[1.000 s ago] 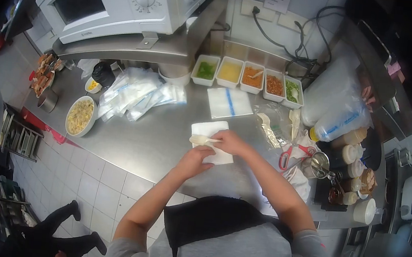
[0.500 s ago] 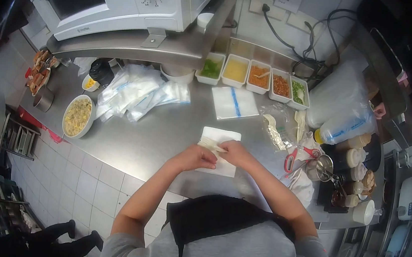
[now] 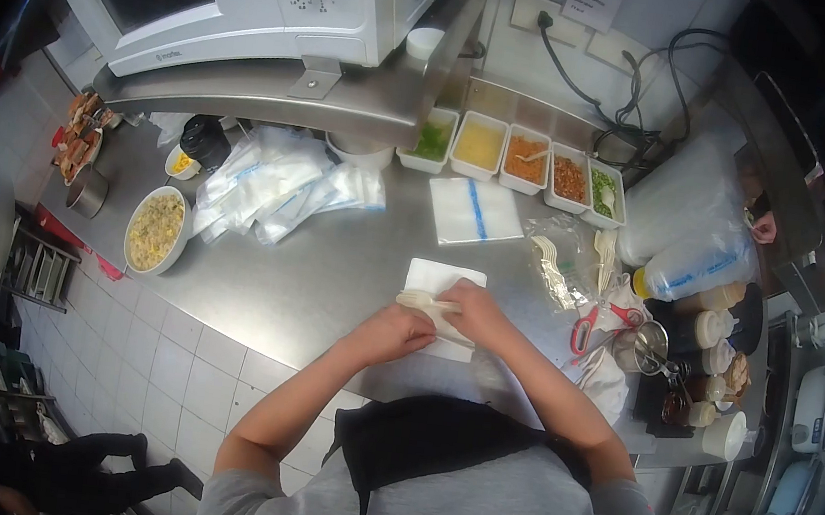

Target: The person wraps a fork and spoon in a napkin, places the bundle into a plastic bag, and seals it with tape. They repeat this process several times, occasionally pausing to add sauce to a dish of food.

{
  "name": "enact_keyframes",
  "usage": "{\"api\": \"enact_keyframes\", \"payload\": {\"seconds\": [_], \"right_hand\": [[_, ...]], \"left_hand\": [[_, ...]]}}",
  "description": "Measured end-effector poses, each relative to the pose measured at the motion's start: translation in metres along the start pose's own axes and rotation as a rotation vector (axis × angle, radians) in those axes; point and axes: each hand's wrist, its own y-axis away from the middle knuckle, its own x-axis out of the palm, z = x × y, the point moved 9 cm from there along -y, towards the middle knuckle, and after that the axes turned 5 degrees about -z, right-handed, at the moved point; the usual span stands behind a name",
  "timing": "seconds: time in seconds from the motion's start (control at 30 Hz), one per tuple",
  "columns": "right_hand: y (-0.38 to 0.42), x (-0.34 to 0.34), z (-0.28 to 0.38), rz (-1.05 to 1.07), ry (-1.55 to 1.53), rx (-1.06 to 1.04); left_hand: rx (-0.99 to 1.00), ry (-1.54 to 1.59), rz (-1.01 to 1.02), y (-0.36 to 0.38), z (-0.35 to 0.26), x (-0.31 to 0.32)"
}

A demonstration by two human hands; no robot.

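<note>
A white paper napkin (image 3: 463,352) lies on the steel counter in front of me, under both hands. On it are pale disposable utensils, with a spoon (image 3: 416,299) uppermost, its bowl to the left and its handle toward my right hand. My right hand (image 3: 477,315) is closed over the handle end. My left hand (image 3: 394,334) is closed just below the spoon bowl, its fingers pinched at a folded edge of the napkin. The fingers hide part of the utensils.
Behind stand a stack of napkins (image 3: 475,213), plastic bags (image 3: 275,178) and several food tubs (image 3: 525,159). Pale forks (image 3: 555,262), red scissors (image 3: 585,328) and bottles (image 3: 712,329) lie right. A bowl of food (image 3: 157,233) stands left, below a microwave (image 3: 259,0).
My left hand has shifted down and left, off the utensils to the napkin's lower part. The spoon bowl is now uncovered. My right hand stays at the handles.
</note>
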Motion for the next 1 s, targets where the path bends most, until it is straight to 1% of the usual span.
{"api": "enact_keyframes", "payload": {"seconds": [0.03,0.07,0.13,0.17,0.23,0.27,0.33,0.37,0.43,0.47,0.53,0.57,0.63,0.67,0.73,0.77,0.83,0.87,0.9,0.93,0.97,1.0], "right_hand": [[0.001,-0.01,0.007,-0.054,0.016,-0.027],[0.0,-0.019,0.012,-0.054,0.017,-0.027],[-0.002,-0.055,0.028,-0.239,-0.097,-0.066],[-0.001,-0.06,0.036,-0.236,-0.098,-0.07],[0.006,-0.067,0.056,-0.237,-0.161,-0.154],[0.008,-0.06,0.052,-0.24,-0.16,-0.155],[0.012,-0.033,0.049,-0.21,0.002,-0.297],[0.012,-0.029,0.048,-0.215,0.008,-0.3],[0.012,-0.024,0.045,-0.278,0.214,-0.281],[0.009,-0.023,0.044,-0.281,0.214,-0.283],[0.003,-0.019,0.039,-0.286,0.263,-0.248],[0.0,-0.017,0.035,-0.287,0.261,-0.247],[-0.008,-0.008,0.021,-0.201,0.233,-0.203],[-0.011,-0.013,0.022,-0.201,0.231,-0.203],[-0.02,-0.022,0.001,-0.124,-0.151,0.1],[-0.024,-0.025,-0.003,-0.12,-0.154,0.097],[-0.021,0.002,-0.026,0.145,-1.02,0.447],[-0.015,0.007,-0.025,0.282,-1.07,0.541],[-0.014,0.011,-0.025,0.285,-1.073,0.545],[-0.008,0.021,-0.024,0.355,-1.139,0.609],[-0.002,0.031,-0.024,0.426,-1.203,0.673],[0.002,0.038,-0.03,0.427,-1.202,0.675]], "left_hand": [[0.002,0.0,0.0,-0.003,-0.002,-0.004],[0.016,0.0,-0.026,-0.009,-0.005,-0.011],[0.025,0.001,-0.057,-0.022,-0.002,-0.022],[0.016,-0.057,-0.057,-0.03,0.005,-0.026],[0.008,-0.119,-0.057,-0.049,0.02,-0.033],[0.016,-0.2,-0.052,-0.059,0.029,-0.033],[0.04,-0.346,-0.056,-0.073,0.039,-0.035],[0.047,-0.349,-0.06,-0.077,0.04,-0.034],[0.024,-0.331,-0.178,-0.082,0.046,-0.044],[0.025,-0.334,-0.178,-0.081,0.041,-0.047],[-0.014,-0.238,-0.43,-0.07,0.033,-0.075],[-0.015,-0.239,-0.429,-0.064,0.033,-0.078],[-0.01,-0.26,-0.541,-0.042,0.036,-0.094],[-0.011,-0.261,-0.54,-0.033,0.037,-0.094],[-0.066,-0.178,-0.678,-0.009,0.042,-0.104],[-0.07,-0.181,-0.679,-0.003,0.039,-0.103],[0.041,-0.177,-0.592,0.003,0.023,-0.094],[0.035,-0.177,-0.59,0.003,0.015,-0.096],[0.061,-0.136,-0.504,-0.003,0.002,-0.091],[0.089,-0.093,-0.419,-0.008,-0.005,-0.085],[0.088,-0.091,-0.42,-0.011,0.001,-0.087],[0.161,-0.11,-0.308,-0.016,0.007,-0.079]]}}
